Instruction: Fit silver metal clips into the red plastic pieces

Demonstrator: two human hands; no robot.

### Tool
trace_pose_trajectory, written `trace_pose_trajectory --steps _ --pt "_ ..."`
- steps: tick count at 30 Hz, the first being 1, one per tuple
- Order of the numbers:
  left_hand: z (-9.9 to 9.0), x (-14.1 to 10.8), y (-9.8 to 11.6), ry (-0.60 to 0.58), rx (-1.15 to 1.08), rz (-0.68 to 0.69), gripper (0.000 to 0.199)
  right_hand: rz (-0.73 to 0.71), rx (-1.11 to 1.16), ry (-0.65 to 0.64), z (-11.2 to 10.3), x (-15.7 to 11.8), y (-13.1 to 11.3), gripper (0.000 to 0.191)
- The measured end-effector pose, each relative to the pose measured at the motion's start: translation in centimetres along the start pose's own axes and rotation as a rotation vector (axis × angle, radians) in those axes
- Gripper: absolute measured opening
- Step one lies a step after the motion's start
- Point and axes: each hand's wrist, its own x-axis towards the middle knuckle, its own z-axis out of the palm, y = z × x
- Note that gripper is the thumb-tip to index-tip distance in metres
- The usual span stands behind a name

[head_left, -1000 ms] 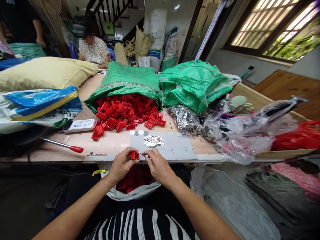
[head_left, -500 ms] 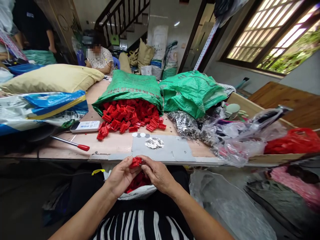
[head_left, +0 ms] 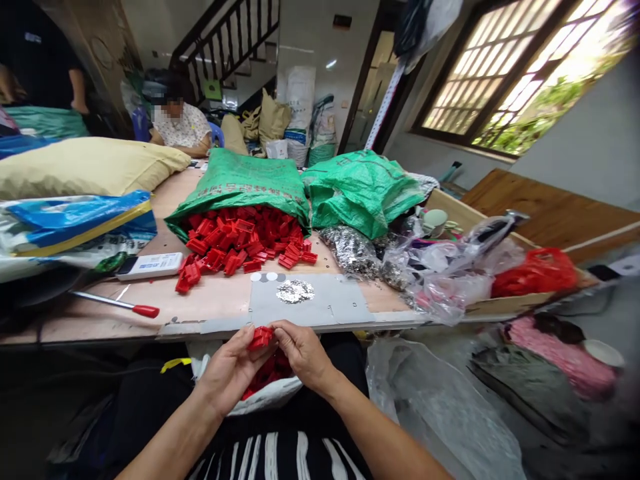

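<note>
The red plastic piece [head_left: 261, 338] sits between the two hands, gripped in the fingers of the left hand [head_left: 233, 367] while the right hand [head_left: 303, 353] pinches at its near side, just above the white sack [head_left: 270, 398] of red pieces.

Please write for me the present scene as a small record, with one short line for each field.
Left hand: holds a red plastic part
Right hand: fingertips at the same part; any small piece between them is hidden
Below the hands: white sack with more red parts inside
On the table: gray sheet bearing small silvery pieces
Behind the sheet, to the left: open green sack, red parts spilling out
Far side: a seated person
</note>
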Motion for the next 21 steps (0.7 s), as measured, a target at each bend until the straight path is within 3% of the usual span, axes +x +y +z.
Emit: trace_pose_trajectory --steps 3,6,8,14,17,21 --pt "-1.6 0.4 0.1 0.011 0.235 0.06 0.015 0.058 0.003 0.009 -0.4 -0.2 1.3 0.035" --pt "-3.5 0.8 0.4 0.131 0.558 0.166 0.032 0.121 -0.032 0.075 -1.6 -0.5 3.0 0.034" --pt "-4.6 1.1 0.6 0.173 0.654 0.196 0.041 0.158 -0.073 0.132 -2.9 -0.7 4.3 0.033" --pt "-7.0 1.9 0.0 0.251 0.658 0.189 0.047 0.258 -0.371 0.4 -8.6 -1.4 7.9 0.029" --pt "-7.4 2.2 -0.7 0.292 0.624 0.198 0.05 0.377 -0.576 0.527 -11.9 -1.7 9.8 0.028" --pt "-7.5 2.5 -1.3 0.325 0.593 0.194 0.052 0.493 -0.687 0.619 -16.0 -2.2 11.9 0.033"
